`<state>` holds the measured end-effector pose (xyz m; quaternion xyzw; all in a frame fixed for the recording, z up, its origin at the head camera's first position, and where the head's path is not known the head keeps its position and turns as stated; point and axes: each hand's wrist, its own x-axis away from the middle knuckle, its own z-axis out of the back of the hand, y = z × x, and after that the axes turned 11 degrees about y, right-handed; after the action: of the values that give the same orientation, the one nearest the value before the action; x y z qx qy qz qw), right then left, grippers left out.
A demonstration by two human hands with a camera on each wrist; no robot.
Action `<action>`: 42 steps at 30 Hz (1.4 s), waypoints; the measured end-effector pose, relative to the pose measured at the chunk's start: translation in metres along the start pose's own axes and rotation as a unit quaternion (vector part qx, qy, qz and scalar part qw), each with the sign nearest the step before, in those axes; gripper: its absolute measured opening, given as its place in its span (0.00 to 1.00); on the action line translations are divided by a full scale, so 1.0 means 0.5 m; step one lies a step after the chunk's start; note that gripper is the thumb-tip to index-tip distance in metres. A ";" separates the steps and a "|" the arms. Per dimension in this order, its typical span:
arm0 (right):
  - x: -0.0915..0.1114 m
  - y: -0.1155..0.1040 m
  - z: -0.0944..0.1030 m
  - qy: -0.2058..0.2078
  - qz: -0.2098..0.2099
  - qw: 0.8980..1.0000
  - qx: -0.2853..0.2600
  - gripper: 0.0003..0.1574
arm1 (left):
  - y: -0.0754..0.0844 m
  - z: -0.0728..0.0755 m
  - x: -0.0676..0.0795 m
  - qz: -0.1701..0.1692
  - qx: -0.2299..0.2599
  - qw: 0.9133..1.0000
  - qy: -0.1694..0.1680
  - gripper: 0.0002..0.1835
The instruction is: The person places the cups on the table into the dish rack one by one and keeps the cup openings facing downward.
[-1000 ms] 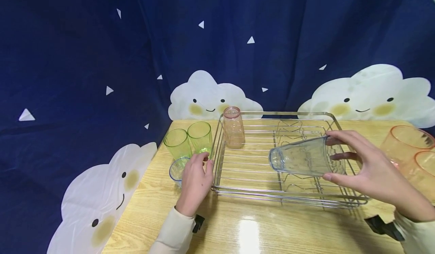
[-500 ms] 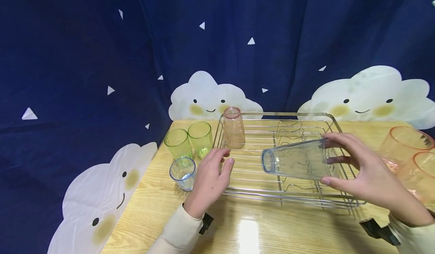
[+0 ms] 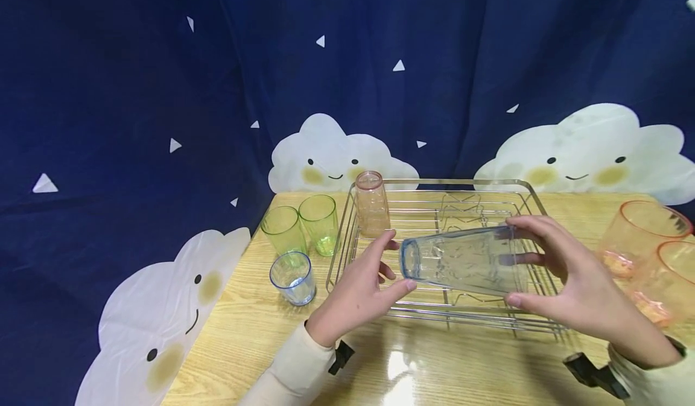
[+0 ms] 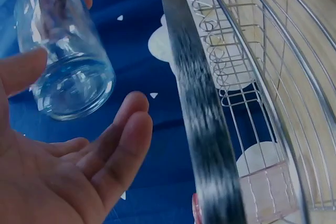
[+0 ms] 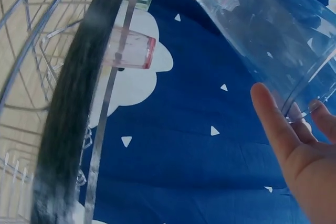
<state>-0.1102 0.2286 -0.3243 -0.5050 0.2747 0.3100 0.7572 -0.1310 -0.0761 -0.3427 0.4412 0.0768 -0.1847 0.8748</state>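
tbh the tall see-through pale-blue glassy tumbler [image 3: 458, 260] hung sideways above the silver metal wire rack [image 3: 456, 181], right hand [image 3: 586, 297] gripping its wide mouth, narrow base pointing left right beside the left hand [image 3: 358, 297], fingers spread, contact unclear.

R hand [image 3: 575, 282] grips blue glass [image 3: 461, 260] (tipped sideways) over wire rack [image 3: 450, 181], L hand [image 3: 358, 291] nr its base.

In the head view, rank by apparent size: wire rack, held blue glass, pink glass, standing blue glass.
1. Wire rack
2. Held blue glass
3. Pink glass and standing blue glass: too alike to rank
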 end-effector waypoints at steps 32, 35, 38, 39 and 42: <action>0.008 0.007 -0.006 -0.044 -0.048 0.998 0.027 0.64 | 0.002 0.014 0.008 -0.067 0.134 0.989 -0.007 0.44; 0.010 0.009 -0.008 -0.045 -0.045 0.996 0.055 0.64 | 0.002 0.011 0.007 -0.066 0.139 0.988 -0.001 0.43; 0.013 0.014 -0.011 -0.045 -0.043 0.996 0.067 0.64 | 0.002 0.009 0.006 -0.062 0.144 0.988 0.002 0.41; 0.013 0.016 -0.013 -0.044 -0.041 0.995 0.073 0.64 | 0.003 0.008 0.006 -0.060 0.144 0.988 0.003 0.40; 0.015 0.021 -0.018 -0.045 -0.035 0.995 0.082 0.64 | 0.003 0.007 0.006 -0.060 0.143 0.988 0.007 0.40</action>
<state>-0.1139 0.2247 -0.3390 -0.4364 0.2469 0.2826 0.8178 -0.1277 -0.0788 -0.3402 0.5575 0.0825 -0.2428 0.7895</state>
